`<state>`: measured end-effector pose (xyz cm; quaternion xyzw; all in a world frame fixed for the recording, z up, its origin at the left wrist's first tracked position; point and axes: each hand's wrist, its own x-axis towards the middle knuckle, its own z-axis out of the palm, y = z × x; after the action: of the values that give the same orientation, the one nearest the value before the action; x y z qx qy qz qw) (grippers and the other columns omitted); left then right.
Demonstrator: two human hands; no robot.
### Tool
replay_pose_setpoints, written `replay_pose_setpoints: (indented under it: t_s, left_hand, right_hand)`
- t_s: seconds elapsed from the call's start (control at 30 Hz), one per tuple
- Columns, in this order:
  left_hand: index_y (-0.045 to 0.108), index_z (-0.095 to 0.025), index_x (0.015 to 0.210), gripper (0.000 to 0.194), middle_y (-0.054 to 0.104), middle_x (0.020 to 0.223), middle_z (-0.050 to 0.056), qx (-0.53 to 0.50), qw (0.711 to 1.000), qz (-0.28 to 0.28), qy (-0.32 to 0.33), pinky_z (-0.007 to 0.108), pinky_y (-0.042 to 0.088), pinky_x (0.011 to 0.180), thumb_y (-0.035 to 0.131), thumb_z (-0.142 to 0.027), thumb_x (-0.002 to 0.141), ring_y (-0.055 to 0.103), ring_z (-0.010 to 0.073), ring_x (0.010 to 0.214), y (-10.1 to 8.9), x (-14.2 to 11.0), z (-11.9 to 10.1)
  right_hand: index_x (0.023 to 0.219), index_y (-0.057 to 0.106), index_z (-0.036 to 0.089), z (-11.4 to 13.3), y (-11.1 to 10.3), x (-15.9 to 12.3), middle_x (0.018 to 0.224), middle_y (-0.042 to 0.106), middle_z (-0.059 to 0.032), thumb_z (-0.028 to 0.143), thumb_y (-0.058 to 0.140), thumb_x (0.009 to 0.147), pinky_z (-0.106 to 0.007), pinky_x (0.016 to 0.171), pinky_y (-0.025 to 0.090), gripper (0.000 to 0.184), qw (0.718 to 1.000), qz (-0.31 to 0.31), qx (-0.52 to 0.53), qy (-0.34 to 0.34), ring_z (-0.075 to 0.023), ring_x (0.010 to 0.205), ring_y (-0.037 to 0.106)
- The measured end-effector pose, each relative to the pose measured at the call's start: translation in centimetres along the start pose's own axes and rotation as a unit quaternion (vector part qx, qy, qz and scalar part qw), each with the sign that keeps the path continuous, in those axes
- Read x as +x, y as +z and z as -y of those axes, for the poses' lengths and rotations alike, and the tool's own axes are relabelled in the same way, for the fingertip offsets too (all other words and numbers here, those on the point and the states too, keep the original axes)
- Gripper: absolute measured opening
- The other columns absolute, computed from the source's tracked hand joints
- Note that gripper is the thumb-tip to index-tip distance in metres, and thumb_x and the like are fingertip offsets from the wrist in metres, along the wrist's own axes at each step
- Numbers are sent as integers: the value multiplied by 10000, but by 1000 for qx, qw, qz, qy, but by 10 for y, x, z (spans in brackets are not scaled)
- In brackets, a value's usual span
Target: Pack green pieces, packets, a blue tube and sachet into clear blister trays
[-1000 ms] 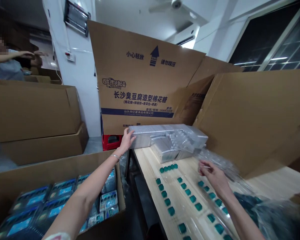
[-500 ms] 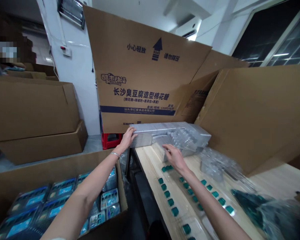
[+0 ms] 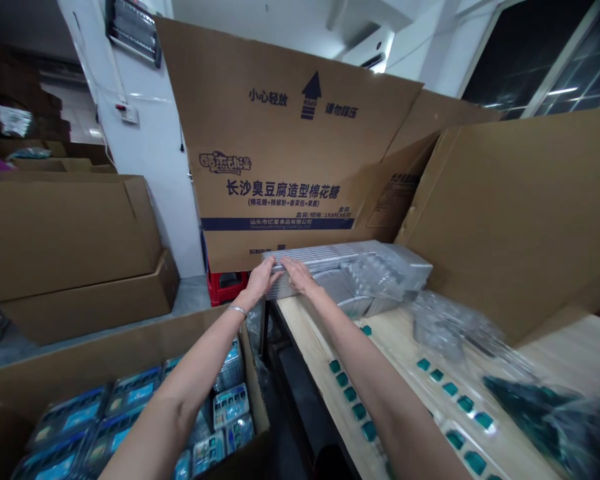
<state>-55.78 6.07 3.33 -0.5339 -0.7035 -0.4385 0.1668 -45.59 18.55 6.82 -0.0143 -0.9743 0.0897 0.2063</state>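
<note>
My left hand (image 3: 260,280) and my right hand (image 3: 297,275) lie side by side on the near end of a long stack of clear plastic blister trays (image 3: 325,267), fingers curled over its top edge. The stack sits at the far end of a pale wooden table (image 3: 305,347). Below my right forearm, small teal cubes (image 3: 353,393) sit in rows in a clear tray (image 3: 460,407). Part of that tray is hidden by my arm.
An open cardboard box (image 3: 105,327) of blue-and-white packs (image 3: 70,413) lies below my left arm. Tall printed carton flaps (image 3: 280,133) rise behind the table, with another carton panel (image 3: 510,220) to the right. Crumpled plastic film (image 3: 540,407) lies at the right. A red crate (image 3: 225,283) stands under the table's far end.
My right hand has moved left from the loose trays onto the stack, next to my left hand. The view has turned slightly, and the person at the far left has gone from view.
</note>
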Motion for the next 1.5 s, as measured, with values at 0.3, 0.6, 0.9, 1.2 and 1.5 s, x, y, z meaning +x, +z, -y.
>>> replay_pose_setpoints:
  t_s: [0.3, 0.6, 0.9, 1.2, 1.5]
  left_hand:
    - [523, -177, 1043, 281, 576, 1073, 115, -10, 999, -24, -25, 364, 428, 923, 559, -338, 815, 561, 234, 1042, -24, -19, 13]
    - [495, -158, 1065, 333, 573, 999, 111, -2, 982, -130, -133, 391, 444, 865, 583, -310, 781, 586, 245, 945, -5, -21, 9]
    - [534, -169, 1044, 288, 566, 1081, 115, -63, 932, -277, -224, 412, 385, 957, 547, -256, 769, 527, 237, 1054, -61, -56, 2]
    - [627, -135, 974, 326, 651, 957, 84, -220, 917, -210, -259, 317, 464, 818, 572, -379, 764, 596, 182, 880, -96, -98, -76]
    - [546, -191, 1104, 423, 576, 1157, 77, -425, 877, -106, -196, 268, 459, 817, 661, -353, 731, 581, 163, 954, -78, -107, -211]
  right_hand:
    - [1312, 469, 90, -7, 11, 4, 1410, 418, -137, -8, 414, 731, -372, 1098, 225, 592, 999, -20, -51, -1, -201, 1319, 354]
    - [1316, 456, 92, -4, 16, 5, 1418, 409, -131, -15, 410, 704, -364, 1099, 225, 623, 999, -36, -34, 23, -187, 1331, 331]
    - [1336, 412, 97, 13, 2, 3, 1437, 366, -167, -34, 457, 677, -422, 1093, 219, 674, 998, 2, -37, 58, -232, 1337, 316]
    - [939, 591, 174, 131, -46, -99, 925, 621, -58, 430, 573, 802, -286, 776, 448, 291, 989, -56, 136, 3, -169, 843, 572]
    - [850, 528, 172, 180, -88, -222, 768, 584, -32, 160, 500, 793, -265, 681, 432, 65, 984, -144, 40, 99, -156, 713, 554]
